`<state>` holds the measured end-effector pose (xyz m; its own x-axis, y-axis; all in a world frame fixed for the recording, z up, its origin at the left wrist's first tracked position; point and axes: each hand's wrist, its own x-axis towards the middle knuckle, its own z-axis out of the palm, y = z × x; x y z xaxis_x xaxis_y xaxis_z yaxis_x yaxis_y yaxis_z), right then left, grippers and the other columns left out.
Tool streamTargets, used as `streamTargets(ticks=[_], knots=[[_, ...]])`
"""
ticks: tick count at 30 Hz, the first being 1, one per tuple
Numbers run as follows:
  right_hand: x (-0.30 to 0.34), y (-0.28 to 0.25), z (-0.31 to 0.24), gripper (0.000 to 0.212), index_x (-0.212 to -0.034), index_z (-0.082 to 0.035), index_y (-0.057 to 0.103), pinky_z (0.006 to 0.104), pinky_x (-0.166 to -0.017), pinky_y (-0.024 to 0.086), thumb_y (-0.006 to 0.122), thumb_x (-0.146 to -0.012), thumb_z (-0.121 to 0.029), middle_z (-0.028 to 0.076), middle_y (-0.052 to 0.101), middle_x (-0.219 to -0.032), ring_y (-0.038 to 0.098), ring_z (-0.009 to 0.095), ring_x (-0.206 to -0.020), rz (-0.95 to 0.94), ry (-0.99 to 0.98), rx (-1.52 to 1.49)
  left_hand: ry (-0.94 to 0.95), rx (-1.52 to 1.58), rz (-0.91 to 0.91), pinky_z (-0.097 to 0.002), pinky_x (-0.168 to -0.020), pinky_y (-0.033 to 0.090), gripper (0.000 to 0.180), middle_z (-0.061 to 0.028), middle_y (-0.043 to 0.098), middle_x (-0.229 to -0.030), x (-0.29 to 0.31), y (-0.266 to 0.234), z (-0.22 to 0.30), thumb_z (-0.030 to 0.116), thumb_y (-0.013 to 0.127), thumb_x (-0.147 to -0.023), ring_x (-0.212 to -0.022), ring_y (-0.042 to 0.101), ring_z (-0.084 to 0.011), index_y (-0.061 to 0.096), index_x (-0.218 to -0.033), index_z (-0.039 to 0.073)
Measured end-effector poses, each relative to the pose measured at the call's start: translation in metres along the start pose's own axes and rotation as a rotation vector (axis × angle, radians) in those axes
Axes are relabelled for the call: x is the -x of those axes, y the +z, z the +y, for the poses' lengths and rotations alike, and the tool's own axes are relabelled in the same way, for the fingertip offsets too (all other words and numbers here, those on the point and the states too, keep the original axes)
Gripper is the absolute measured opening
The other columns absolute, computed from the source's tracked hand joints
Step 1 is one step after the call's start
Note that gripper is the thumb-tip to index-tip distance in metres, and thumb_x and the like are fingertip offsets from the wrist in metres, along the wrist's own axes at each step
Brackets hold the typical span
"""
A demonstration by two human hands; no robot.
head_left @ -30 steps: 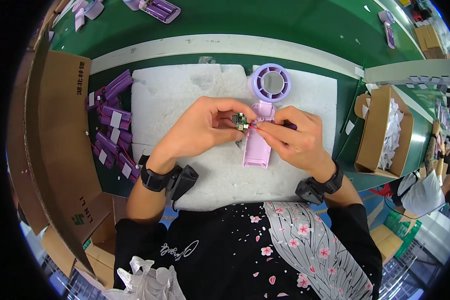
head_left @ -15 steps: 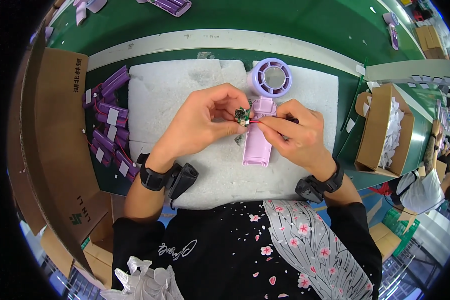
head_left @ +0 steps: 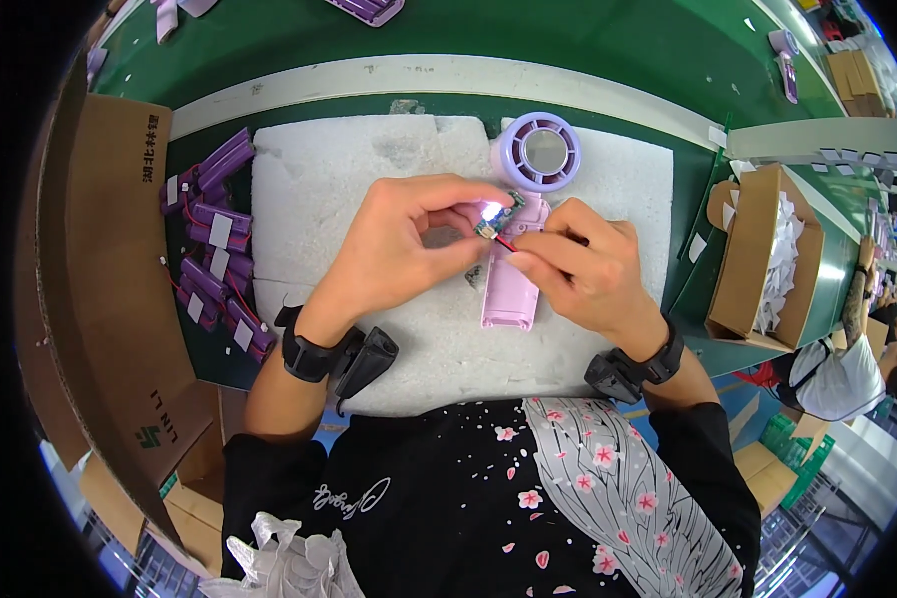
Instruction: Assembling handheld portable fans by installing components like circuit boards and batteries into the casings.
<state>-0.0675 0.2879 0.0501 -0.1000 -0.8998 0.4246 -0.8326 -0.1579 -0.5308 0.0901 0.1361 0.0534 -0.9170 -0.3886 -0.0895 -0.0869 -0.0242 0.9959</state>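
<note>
My left hand (head_left: pixel 406 239) pinches a small green circuit board (head_left: pixel 491 217) between thumb and fingertips, and a bright white light shines on it. My right hand (head_left: pixel 586 261) is closed on a thin red and black wire (head_left: pixel 504 242) that runs to the board's lower edge. Beneath both hands lies the pink handle (head_left: pixel 509 289) of a handheld fan, open side up, partly covered by my fingers. Its round purple fan head (head_left: pixel 538 151) sits at the far end, on the white foam sheet (head_left: pixel 369 159).
Several purple battery packs (head_left: pixel 219 231) with wires and white labels lie left of the foam, beside a tall cardboard box (head_left: pixel 140 279). At right stands a carton (head_left: pixel 752 259) holding white paper pieces (head_left: pixel 782 259). A green conveyor belt (head_left: pixel 528 40) with fan parts runs beyond.
The circuit board has tilted in my left fingers, and a white light now shines on it. My right hand with the wire has shifted slightly. On the belt, the purple parts have moved to the right.
</note>
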Motion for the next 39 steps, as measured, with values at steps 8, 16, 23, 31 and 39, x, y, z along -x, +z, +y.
streamTargets(ticks=[8,16,23,31,39], knots=[[-0.006,0.004,-0.013,0.034,-0.099,-0.007,0.066,0.0237,-0.045,0.041,0.078,-0.067,-0.008,0.005,0.061,-0.084,0.054,0.012,-0.052,0.109,0.224,-0.019,0.138,-0.254,0.019,-0.0266,-0.075,0.054,0.035,-0.0099,0.067,-0.097,0.002,0.011,0.003,-0.007,0.062,-0.075,-0.080,0.063,-0.0134,0.064,-0.110,-0.004],[-0.004,0.004,-0.010,0.035,-0.097,-0.006,0.067,0.0232,-0.046,0.043,0.080,-0.064,-0.007,0.006,0.062,-0.089,0.056,0.011,-0.051,0.114,0.212,-0.003,0.067,-0.110,0.092,-0.0243,-0.074,0.054,0.032,-0.0115,0.068,-0.095,0.003,0.013,0.002,-0.005,0.064,-0.075,-0.078,0.065,-0.0131,0.067,-0.106,-0.004],[-0.003,0.004,-0.009,0.037,-0.097,-0.004,0.067,0.0223,-0.047,0.045,0.082,-0.063,-0.006,0.007,0.063,-0.089,0.057,0.011,-0.054,0.129,0.229,-0.020,0.070,-0.176,0.136,-0.0239,-0.071,0.054,0.028,-0.0119,0.069,-0.095,0.004,0.018,0.004,-0.004,0.065,-0.075,-0.078,0.066,-0.0134,0.070,-0.102,-0.003],[-0.004,0.003,-0.008,0.035,-0.095,-0.002,0.068,0.0225,-0.049,0.047,0.083,-0.063,-0.007,0.007,0.063,-0.089,0.059,0.011,-0.057,0.131,0.229,-0.037,0.172,-0.310,0.196,-0.0229,-0.063,0.053,0.024,-0.0104,0.070,-0.088,0.003,0.022,0.000,-0.003,0.065,-0.074,-0.071,0.067,-0.0130,0.072,-0.097,-0.001],[-0.005,0.003,-0.007,0.035,-0.093,-0.002,0.069,0.0237,-0.052,0.048,0.083,-0.061,-0.007,0.007,0.064,-0.087,0.060,0.013,-0.060,0.147,0.213,-0.042,0.234,-0.373,0.221,-0.0239,-0.058,0.052,0.024,-0.0100,0.070,-0.084,0.002,0.022,-0.003,-0.003,0.066,-0.071,-0.066,0.067,-0.0150,0.073,-0.094,0.001]])
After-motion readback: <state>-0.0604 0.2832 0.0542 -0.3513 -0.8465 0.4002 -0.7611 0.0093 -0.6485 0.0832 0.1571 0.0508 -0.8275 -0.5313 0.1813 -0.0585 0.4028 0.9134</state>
